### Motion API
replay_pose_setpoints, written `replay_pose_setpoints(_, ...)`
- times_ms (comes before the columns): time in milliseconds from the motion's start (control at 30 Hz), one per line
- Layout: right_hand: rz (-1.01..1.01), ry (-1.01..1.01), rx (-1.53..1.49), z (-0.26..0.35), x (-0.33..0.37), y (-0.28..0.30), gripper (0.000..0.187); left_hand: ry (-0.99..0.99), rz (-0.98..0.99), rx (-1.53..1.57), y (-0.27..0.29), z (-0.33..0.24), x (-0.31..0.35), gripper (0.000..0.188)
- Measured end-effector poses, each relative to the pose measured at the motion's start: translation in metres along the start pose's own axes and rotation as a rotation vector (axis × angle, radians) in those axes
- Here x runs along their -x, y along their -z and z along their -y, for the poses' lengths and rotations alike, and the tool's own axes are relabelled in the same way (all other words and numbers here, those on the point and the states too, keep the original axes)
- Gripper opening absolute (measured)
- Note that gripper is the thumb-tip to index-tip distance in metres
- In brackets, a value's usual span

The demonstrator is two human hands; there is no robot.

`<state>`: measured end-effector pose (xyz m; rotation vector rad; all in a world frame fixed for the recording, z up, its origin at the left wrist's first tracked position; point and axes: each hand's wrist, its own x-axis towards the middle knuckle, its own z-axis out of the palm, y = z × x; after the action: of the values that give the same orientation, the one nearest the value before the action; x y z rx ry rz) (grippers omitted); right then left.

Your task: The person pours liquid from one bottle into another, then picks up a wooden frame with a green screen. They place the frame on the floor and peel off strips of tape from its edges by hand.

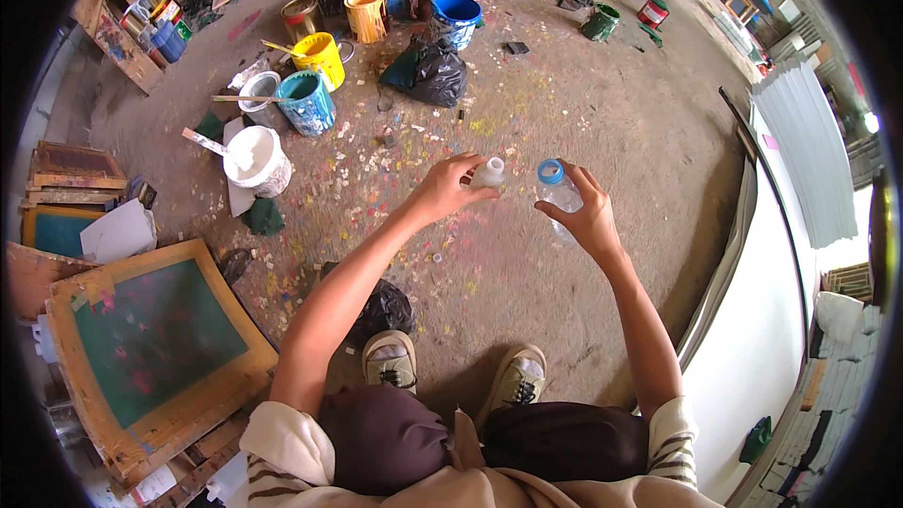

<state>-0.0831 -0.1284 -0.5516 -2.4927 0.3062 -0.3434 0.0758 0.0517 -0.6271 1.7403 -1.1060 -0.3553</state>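
Observation:
Both my arms reach forward over the paint-spotted floor. My left hand is closed around a small whitish bottle with an uncapped neck. In my right hand is a clear plastic bottle with a blue ring around its mouth, gripped between thumb and fingers. The two bottles are upright or slightly tilted, side by side and apart from each other. What is inside them is hard to make out. Below them on the floor lies a small pale round piece, too small to name.
Paint buckets stand ahead left, among them a white one, a teal one and a yellow one. Black plastic bags lie on the floor. A framed screen leans at my left. A white panel edges the right side.

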Motion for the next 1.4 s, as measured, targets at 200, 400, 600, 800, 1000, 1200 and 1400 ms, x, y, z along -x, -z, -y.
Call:
replay_pose_setpoints(200, 0.048, 0.111, 0.009, 0.011, -0.002, 0.008, 0.060, -0.013, -0.024, 0.055, -0.013, -0.014, 0.006, 0.046)
replay_pose_setpoints(400, 0.085, 0.135, 0.219, 0.021, 0.001, 0.015, 0.056, 0.029, 0.048, -0.055, -0.021, -0.028, 0.013, 0.042)
replay_pose_setpoints(600, 0.071, 0.196, 0.401, 0.017, 0.004, 0.015, 0.055, 0.018, 0.012, -0.062, -0.029, -0.026, 0.019, 0.041)
replay_pose_setpoints(800, 0.093, 0.222, 0.474, 0.021, 0.005, 0.013, 0.055, -0.045, 0.004, -0.094, -0.031, -0.025, 0.021, 0.038)
replay_pose_setpoints(1000, 0.101, 0.217, 0.489, 0.025, 0.006, 0.014, 0.055, -0.049, -0.003, -0.104, -0.031, -0.024, 0.023, 0.037)
replay_pose_setpoints(1200, 0.097, 0.221, 0.518, 0.026, 0.006, 0.016, 0.055, -0.062, -0.014, -0.096, -0.031, -0.025, 0.021, 0.037)
replay_pose_setpoints(1400, 0.095, 0.218, 0.519, 0.027, 0.005, 0.015, 0.056, -0.069, -0.013, -0.103, -0.030, -0.023, 0.021, 0.037)
